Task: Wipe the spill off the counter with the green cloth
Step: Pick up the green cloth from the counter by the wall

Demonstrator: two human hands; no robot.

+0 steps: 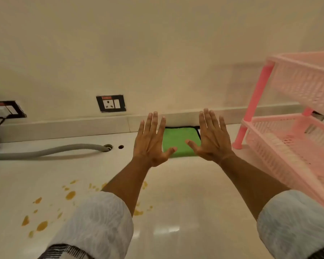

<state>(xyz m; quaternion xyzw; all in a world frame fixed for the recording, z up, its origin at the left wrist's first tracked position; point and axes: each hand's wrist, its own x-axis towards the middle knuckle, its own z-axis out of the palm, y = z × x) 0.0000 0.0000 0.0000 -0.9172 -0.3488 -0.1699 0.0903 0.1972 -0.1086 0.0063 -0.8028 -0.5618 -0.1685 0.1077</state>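
Note:
A folded green cloth (180, 141) with a dark edge lies flat on the pale counter (185, 202), against the low back ledge. My left hand (151, 141) hovers over its left side, fingers spread, palm down, holding nothing. My right hand (211, 138) hovers over its right side, also spread and empty. The hands hide both side edges of the cloth. An orange-yellow spill (70, 195) of scattered drops and blotches lies on the counter at the near left, partly hidden under my left forearm.
A pink plastic two-tier rack (292, 131) stands on the counter at the right. A grey corrugated hose (51, 151) runs from the left into a counter hole. A wall socket (110, 103) and a second one with a plugged black cable (6, 110) sit above the ledge.

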